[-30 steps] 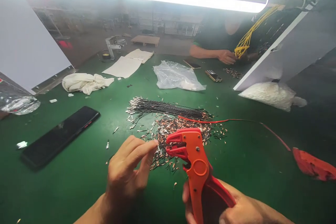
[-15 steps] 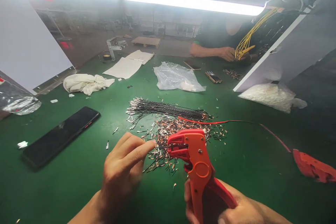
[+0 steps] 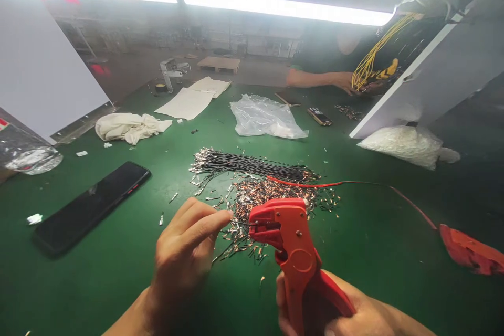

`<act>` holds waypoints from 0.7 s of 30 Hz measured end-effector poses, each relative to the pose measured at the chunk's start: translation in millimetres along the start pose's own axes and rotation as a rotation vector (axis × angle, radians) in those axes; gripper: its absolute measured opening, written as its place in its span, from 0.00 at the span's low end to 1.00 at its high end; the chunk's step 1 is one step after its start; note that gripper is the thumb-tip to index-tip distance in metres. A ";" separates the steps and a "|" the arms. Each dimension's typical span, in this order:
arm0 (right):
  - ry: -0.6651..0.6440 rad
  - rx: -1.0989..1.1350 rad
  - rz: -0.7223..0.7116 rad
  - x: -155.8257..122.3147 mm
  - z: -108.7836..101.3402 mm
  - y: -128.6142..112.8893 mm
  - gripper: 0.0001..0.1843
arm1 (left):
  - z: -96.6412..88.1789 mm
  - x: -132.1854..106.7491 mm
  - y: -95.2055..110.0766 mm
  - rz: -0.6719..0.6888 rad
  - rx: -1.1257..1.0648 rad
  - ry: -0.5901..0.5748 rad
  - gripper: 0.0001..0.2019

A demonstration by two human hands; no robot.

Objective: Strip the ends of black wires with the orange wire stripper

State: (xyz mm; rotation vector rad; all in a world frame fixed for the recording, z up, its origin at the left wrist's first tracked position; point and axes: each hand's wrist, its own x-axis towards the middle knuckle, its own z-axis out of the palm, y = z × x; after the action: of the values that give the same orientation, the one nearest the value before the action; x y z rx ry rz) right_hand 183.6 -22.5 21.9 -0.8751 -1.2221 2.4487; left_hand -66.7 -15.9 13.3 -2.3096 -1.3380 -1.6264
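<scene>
Pinched between thumb and fingertips, a thin black wire point(image 3: 241, 223) runs from my left hand point(image 3: 189, 244) into the jaws of a red and orange wire stripper point(image 3: 293, 239). My right hand point(image 3: 354, 310) is wrapped round the stripper's handles near the bottom of the view. Behind the tool lies a pile of short wire offcuts point(image 3: 255, 197) with copper ends. Beyond that pile rests a bundle of black wires point(image 3: 252, 161), with silver terminals at its left end. The wire's tip is hidden inside the jaws.
A black phone point(image 3: 94, 207) lies at left on the green table point(image 3: 378, 241). A red strip point(image 3: 326, 185) stretches right towards a red object point(image 3: 470, 249). Further back are a cloth point(image 3: 132, 126), a plastic bag point(image 3: 268, 115) and a filled bag point(image 3: 405, 144). Across the table, a person holds yellow wires point(image 3: 366, 65).
The wire stripper has dropped slightly and shifted a little left, and its jaws look closer together on the wire. My left hand has barely moved.
</scene>
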 end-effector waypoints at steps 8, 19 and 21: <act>0.046 -0.059 0.050 0.2 3.2 -2.5 0.11 | 0.8 -5.9 0.5 -0.014 -0.031 0.016 0.14; 0.033 -0.148 0.073 -3.6 7.8 -11.9 0.08 | 4.4 -3.4 3.2 -0.023 -0.049 0.006 0.13; 0.033 -0.158 0.051 -0.8 5.5 -8.3 0.11 | 4.4 -4.0 3.2 -0.003 -0.039 -0.003 0.13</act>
State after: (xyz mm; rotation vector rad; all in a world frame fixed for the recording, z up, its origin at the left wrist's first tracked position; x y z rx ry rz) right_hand 180.6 -21.2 31.3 -0.9966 -1.4140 2.3920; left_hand -61.7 -18.4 9.6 -2.3330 -1.3223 -1.6657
